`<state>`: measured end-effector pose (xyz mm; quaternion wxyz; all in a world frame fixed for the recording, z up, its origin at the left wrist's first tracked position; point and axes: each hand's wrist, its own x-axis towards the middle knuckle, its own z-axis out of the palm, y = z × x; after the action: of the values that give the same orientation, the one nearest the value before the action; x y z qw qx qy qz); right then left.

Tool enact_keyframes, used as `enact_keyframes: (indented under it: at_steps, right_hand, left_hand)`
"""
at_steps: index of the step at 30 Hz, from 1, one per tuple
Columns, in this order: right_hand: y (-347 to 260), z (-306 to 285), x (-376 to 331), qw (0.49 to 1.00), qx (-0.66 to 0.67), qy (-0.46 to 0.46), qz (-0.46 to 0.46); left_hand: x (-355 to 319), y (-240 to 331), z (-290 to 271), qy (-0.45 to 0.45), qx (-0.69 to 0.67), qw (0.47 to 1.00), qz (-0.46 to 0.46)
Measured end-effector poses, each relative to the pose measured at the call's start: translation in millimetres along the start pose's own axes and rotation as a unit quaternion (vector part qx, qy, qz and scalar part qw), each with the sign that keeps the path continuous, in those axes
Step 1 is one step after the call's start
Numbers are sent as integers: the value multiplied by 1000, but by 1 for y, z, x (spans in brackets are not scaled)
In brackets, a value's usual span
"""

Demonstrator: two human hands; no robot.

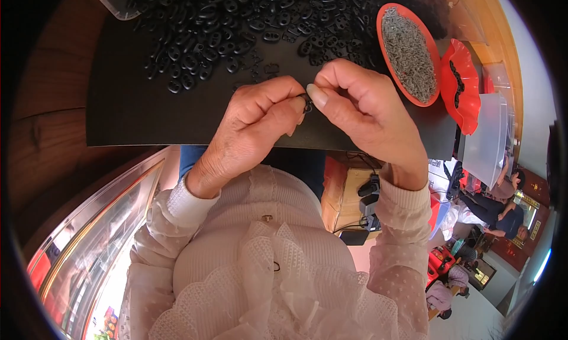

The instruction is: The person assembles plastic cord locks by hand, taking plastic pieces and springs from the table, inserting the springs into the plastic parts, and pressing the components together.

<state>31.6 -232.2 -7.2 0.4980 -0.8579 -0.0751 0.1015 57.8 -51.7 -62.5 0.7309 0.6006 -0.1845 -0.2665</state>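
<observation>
Just below the heap of black links, both hands — left hand, right hand — pinch one small black link between their fingers.

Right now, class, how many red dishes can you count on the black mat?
2. An oval red dish of small grey metal pieces sits at the mat's far right; a wavy-edged red dish holding a few black pieces sits right of it. None seems hidden.
</observation>
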Motion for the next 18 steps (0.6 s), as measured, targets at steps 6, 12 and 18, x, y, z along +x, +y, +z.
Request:
enact_keyframes:
  at_steps: [6,12,18]
  right_hand:
    - [1,7,-2,999,-22,34,-35]
    - [6,19,-3,994,-43,66,-74]
    - [12,21,-10,992,-44,92,-79]
  left_hand:
    - [-1,-4,0,-9,17,999,33]
    - [0,-6,0,8,14,999,31]
    - [-1,-3,1,9,31,999,28]
